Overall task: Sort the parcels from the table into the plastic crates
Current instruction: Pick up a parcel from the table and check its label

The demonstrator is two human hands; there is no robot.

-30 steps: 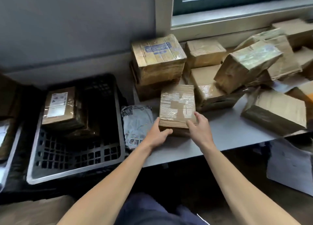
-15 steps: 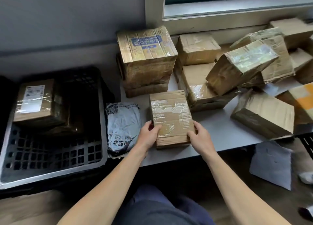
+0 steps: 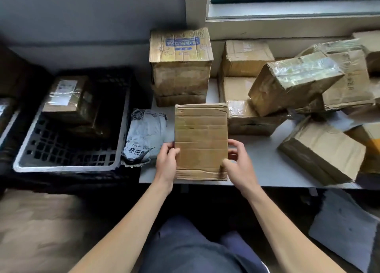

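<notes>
Left hand [image 3: 167, 165] and right hand [image 3: 240, 168] are gripping flat box [image 3: 201, 133] by side edges, maybe off worktop [image 3: 262, 161]; grey mailer [image 3: 144, 136] just left of left fingers [image 3: 170, 147], bare room right.

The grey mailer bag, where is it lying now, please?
Head view: the bag lies at the table's left end, between the black crate and the held box.

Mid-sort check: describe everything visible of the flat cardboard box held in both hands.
The flat cardboard box is brown and rectangular, its broad creased face turned up to the camera, no label showing. Clear tape crosses its near and far ends. The left hand grips its left edge, the right hand its right edge, thumbs on the face. It is over the front edge of the table, right of a grey mailer bag; whether it rests there is unclear.
</notes>
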